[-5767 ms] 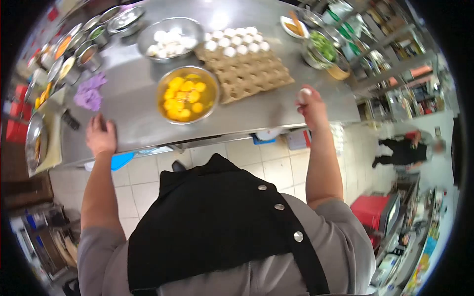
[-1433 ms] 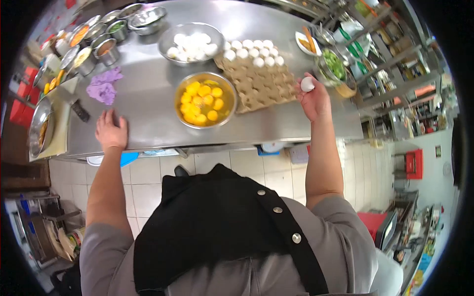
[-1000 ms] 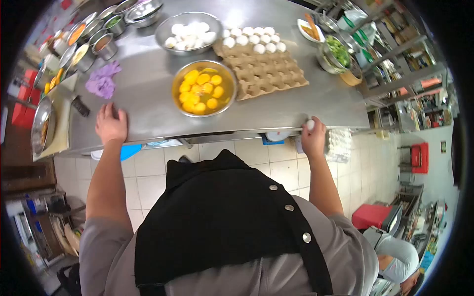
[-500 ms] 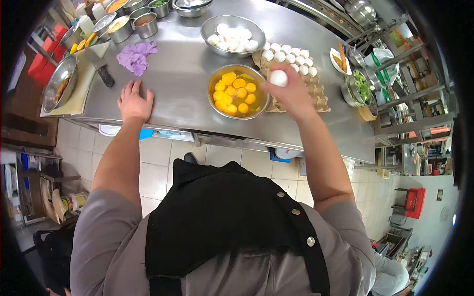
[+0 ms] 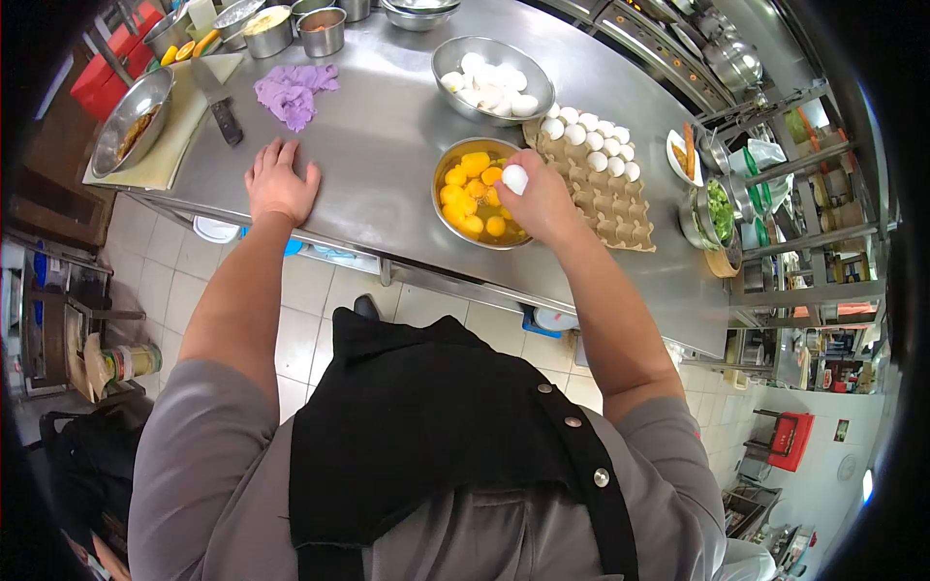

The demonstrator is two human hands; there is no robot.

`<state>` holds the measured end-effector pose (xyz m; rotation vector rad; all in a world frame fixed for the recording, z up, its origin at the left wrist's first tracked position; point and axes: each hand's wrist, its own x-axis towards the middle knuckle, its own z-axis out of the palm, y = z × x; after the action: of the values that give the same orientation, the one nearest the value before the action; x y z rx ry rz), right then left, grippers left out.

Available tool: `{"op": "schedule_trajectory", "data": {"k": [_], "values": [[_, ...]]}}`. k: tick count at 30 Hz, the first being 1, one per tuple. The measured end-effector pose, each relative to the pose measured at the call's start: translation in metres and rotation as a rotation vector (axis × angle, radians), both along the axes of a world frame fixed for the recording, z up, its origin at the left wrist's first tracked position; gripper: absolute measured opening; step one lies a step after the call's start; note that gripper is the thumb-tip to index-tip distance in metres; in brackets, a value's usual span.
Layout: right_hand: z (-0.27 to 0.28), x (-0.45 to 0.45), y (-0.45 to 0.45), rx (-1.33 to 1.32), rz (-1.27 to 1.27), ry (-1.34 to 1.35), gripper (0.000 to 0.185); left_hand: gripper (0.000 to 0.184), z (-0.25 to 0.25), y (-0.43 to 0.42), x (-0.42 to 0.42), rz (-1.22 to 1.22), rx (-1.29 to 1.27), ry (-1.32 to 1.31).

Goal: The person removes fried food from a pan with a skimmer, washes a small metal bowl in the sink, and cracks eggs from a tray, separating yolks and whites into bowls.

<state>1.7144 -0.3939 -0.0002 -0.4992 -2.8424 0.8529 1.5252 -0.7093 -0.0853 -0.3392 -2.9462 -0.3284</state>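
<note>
My right hand (image 5: 541, 198) is closed around a white egg (image 5: 514, 179), over the right rim of a metal bowl (image 5: 438, 215). Inside that bowl lie several yolks (image 5: 469, 197) in clear egg white. Palm down, my left hand (image 5: 282, 184) rests on the steel counter with its fingers apart, holding nothing. Behind the bowl of yolks stands a second metal bowl (image 5: 448, 60) with several white eggshells or eggs (image 5: 492, 85). Right of my right hand, a cardboard egg tray (image 5: 620, 218) carries white eggs (image 5: 593, 137) in its far part; its near cups hold none.
A crumpled purple cloth (image 5: 294, 94) lies beyond my left hand. A knife (image 5: 225, 118) rests by a cutting board (image 5: 199, 116) bearing a metal bowl (image 5: 108, 150). Metal containers (image 5: 322, 39) line the back left. At right are a white plate (image 5: 675, 155) and a bowl of greens (image 5: 719, 211).
My right hand has moved left with the egg, from beside the egg tray to over the bowl's rim. The camera view has shifted slightly; my left hand still rests on the counter.
</note>
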Motion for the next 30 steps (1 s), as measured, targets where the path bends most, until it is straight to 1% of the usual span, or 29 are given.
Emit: {"op": "schedule_trajectory", "data": {"k": [4,7,10,17,22,28,30], "values": [[0.0,-0.001,-0.001,-0.019,0.017,-0.012,0.035,0.059,0.0,0.0,0.0,0.0,0.003,-0.003],[0.001,-0.001,-0.001,-0.004,0.014,-0.003,0.036,0.057,-0.006,-0.002,-0.002,-0.009,-0.003,0.048],[0.009,-0.001,0.0,-0.067,0.029,-0.018,0.04,0.058,-0.009,-0.002,-0.004,-0.008,-0.015,0.056],[0.021,-0.001,0.003,-0.057,-0.012,-0.009,0.054,0.059,-0.007,-0.001,-0.003,-0.004,-0.028,0.046],[0.041,-0.001,0.003,-0.055,-0.039,-0.002,0.055,0.058,-0.007,-0.001,-0.004,-0.003,-0.027,0.044],[0.089,0.001,0.001,-0.158,0.105,0.105,0.049,0.057,-0.007,-0.001,-0.003,-0.002,-0.013,0.047],[0.117,-0.002,-0.002,-0.111,0.147,0.237,0.05,0.057,-0.007,-0.001,-0.004,-0.005,-0.015,0.046]]}}
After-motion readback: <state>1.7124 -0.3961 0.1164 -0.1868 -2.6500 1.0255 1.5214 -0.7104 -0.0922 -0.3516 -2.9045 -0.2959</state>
